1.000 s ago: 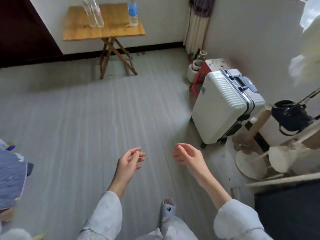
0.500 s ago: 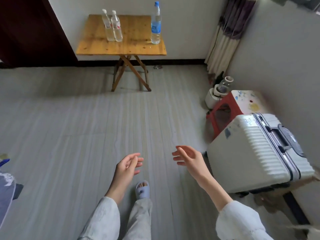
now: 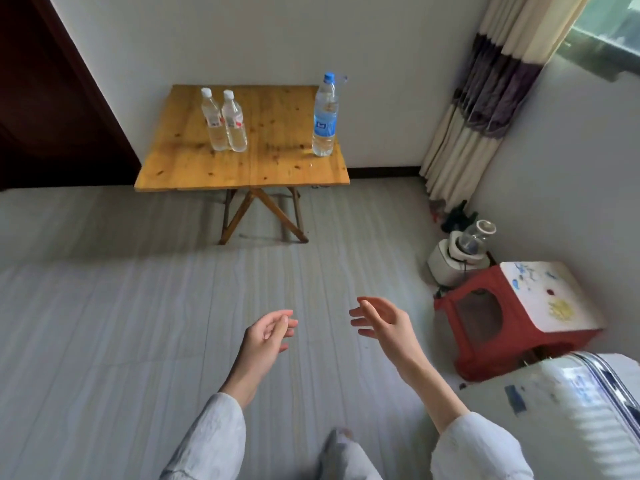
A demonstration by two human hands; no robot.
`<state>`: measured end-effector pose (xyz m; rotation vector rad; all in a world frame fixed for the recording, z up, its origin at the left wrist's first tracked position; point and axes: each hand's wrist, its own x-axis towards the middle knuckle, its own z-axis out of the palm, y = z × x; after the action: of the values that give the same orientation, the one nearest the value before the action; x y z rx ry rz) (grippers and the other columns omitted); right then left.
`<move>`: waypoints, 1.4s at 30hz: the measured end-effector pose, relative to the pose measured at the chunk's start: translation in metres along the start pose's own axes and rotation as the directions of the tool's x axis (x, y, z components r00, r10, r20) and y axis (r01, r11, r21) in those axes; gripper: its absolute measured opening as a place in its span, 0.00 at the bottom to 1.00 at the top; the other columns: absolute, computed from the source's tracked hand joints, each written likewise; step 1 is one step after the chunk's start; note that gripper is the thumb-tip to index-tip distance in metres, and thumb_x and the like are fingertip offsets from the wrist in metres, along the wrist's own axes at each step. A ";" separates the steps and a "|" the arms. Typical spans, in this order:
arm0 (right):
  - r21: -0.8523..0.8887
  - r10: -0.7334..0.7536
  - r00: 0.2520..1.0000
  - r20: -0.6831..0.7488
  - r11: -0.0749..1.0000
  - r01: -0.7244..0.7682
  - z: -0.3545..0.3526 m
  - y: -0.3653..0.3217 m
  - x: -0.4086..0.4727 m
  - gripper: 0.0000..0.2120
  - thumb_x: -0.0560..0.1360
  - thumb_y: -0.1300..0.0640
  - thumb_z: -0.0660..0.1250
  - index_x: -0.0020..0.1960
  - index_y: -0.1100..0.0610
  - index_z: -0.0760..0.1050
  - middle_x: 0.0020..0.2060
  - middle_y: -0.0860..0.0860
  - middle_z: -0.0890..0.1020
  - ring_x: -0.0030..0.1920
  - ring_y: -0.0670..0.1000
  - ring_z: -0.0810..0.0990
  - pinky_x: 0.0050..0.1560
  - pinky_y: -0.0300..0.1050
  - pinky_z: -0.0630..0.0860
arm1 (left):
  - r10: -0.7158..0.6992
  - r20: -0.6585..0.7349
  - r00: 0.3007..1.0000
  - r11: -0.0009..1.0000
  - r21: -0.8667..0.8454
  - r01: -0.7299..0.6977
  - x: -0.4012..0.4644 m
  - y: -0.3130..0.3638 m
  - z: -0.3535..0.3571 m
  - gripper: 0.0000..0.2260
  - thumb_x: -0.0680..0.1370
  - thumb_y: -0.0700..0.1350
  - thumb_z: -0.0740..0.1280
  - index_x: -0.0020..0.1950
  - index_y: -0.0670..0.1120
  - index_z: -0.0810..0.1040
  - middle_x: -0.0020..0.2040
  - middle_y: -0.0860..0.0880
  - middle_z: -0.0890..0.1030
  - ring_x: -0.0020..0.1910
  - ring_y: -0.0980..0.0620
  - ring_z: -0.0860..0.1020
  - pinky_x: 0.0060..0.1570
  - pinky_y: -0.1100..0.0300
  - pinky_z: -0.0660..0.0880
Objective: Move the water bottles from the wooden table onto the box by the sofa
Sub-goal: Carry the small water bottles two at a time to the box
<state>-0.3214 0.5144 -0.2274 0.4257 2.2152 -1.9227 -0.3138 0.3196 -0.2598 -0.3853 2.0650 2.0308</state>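
A folding wooden table (image 3: 194, 168) stands against the far wall. On it two small clear bottles with white caps (image 3: 212, 120) (image 3: 234, 123) stand touching each other at the middle left. A taller bottle with a blue cap and blue label (image 3: 325, 117) stands near the table's right edge. My left hand (image 3: 265, 337) and my right hand (image 3: 382, 322) hover empty over the floor, well short of the table, fingers loosely apart. The box and the sofa are out of view.
A red plastic stool (image 3: 512, 317) with a white painted top stands at the right, a white suitcase (image 3: 568, 420) in front of it. A white appliance with a glass jar (image 3: 460, 254) sits by the striped curtain (image 3: 485, 98). A dark door (image 3: 45, 98) is at the left.
I have moved closer to the table, which now looks larger and lower in view. The suitcase has slid toward the lower right corner. Both hands stay empty and open.
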 end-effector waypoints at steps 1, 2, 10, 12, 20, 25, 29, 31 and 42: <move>-0.009 0.005 1.000 0.007 1.000 -0.005 0.002 -0.004 0.021 0.09 0.77 0.56 0.60 0.53 0.57 0.75 0.41 0.52 0.82 0.42 0.51 0.82 0.48 0.45 0.78 | -0.016 -0.005 1.000 1.000 -0.004 0.016 0.017 0.002 -0.001 0.08 0.79 0.42 0.58 0.48 0.50 0.75 0.46 0.49 0.80 0.48 0.50 0.77 0.45 0.61 0.74; -0.020 0.007 1.000 0.019 1.000 -0.007 0.005 -0.008 0.042 0.09 0.77 0.56 0.60 0.54 0.57 0.75 0.42 0.52 0.83 0.43 0.51 0.82 0.48 0.45 0.78 | -0.032 -0.015 0.999 0.999 -0.004 0.032 0.035 0.005 -0.002 0.08 0.79 0.42 0.58 0.48 0.50 0.75 0.46 0.49 0.80 0.48 0.50 0.77 0.46 0.60 0.74; -0.040 -0.031 0.989 0.142 0.999 0.037 0.033 -0.074 0.236 0.09 0.77 0.55 0.61 0.53 0.57 0.75 0.42 0.52 0.83 0.43 0.50 0.82 0.47 0.43 0.78 | -0.025 -0.143 0.989 1.000 -0.004 0.025 0.203 0.071 -0.016 0.08 0.79 0.43 0.57 0.54 0.46 0.75 0.50 0.47 0.80 0.50 0.50 0.78 0.50 0.58 0.74; -0.048 -0.052 0.984 0.168 0.997 0.061 0.041 -0.099 0.277 0.08 0.77 0.54 0.61 0.52 0.55 0.76 0.42 0.52 0.83 0.44 0.51 0.82 0.48 0.45 0.78 | 0.005 -0.152 0.988 1.000 0.014 -0.003 0.241 0.099 -0.021 0.09 0.79 0.45 0.57 0.54 0.47 0.75 0.50 0.49 0.80 0.51 0.52 0.78 0.52 0.58 0.75; -0.124 -0.052 0.966 0.255 0.989 0.086 0.088 -0.154 0.403 0.09 0.77 0.55 0.60 0.53 0.56 0.75 0.42 0.50 0.83 0.45 0.51 0.82 0.51 0.48 0.78 | 0.013 -0.220 0.975 1.000 0.002 -0.013 0.357 0.141 -0.059 0.08 0.79 0.46 0.58 0.52 0.52 0.75 0.52 0.49 0.80 0.53 0.52 0.79 0.52 0.58 0.75; -0.139 -0.035 0.962 0.271 0.987 0.075 0.144 -0.178 0.481 0.10 0.77 0.55 0.59 0.54 0.57 0.74 0.44 0.54 0.82 0.46 0.52 0.82 0.51 0.50 0.78 | -0.014 -0.215 0.977 1.000 -0.023 0.010 0.445 0.151 -0.109 0.08 0.79 0.45 0.57 0.50 0.53 0.75 0.51 0.48 0.80 0.53 0.49 0.78 0.51 0.58 0.75; -0.163 -0.039 0.970 0.238 0.983 0.080 0.197 -0.193 0.544 0.13 0.77 0.54 0.60 0.58 0.59 0.74 0.46 0.55 0.83 0.47 0.52 0.82 0.50 0.48 0.79 | -0.020 -0.181 0.983 1.000 -0.002 0.020 0.519 0.167 -0.155 0.08 0.79 0.44 0.57 0.51 0.51 0.75 0.53 0.46 0.80 0.53 0.49 0.78 0.51 0.57 0.74; -0.188 -0.016 0.977 0.211 0.980 0.056 0.231 -0.203 0.574 0.14 0.77 0.54 0.60 0.58 0.60 0.73 0.46 0.55 0.82 0.48 0.53 0.81 0.51 0.50 0.79 | -0.043 -0.144 0.989 0.998 0.041 0.049 0.557 0.177 -0.186 0.08 0.79 0.45 0.57 0.55 0.51 0.73 0.56 0.46 0.79 0.55 0.49 0.77 0.53 0.56 0.74; -0.487 -0.115 0.991 0.072 0.863 0.136 0.350 -0.245 0.717 0.30 0.73 0.47 0.65 0.70 0.58 0.60 0.66 0.56 0.71 0.65 0.54 0.70 0.63 0.48 0.68 | 0.095 -0.081 0.992 0.924 0.378 -0.058 0.727 0.231 -0.266 0.28 0.77 0.51 0.59 0.73 0.51 0.50 0.75 0.50 0.56 0.71 0.57 0.57 0.69 0.60 0.56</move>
<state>-1.0966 0.2085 -0.2775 0.1606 2.6377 -1.3144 -1.0684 0.0323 -0.2801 -0.3422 2.4976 1.6254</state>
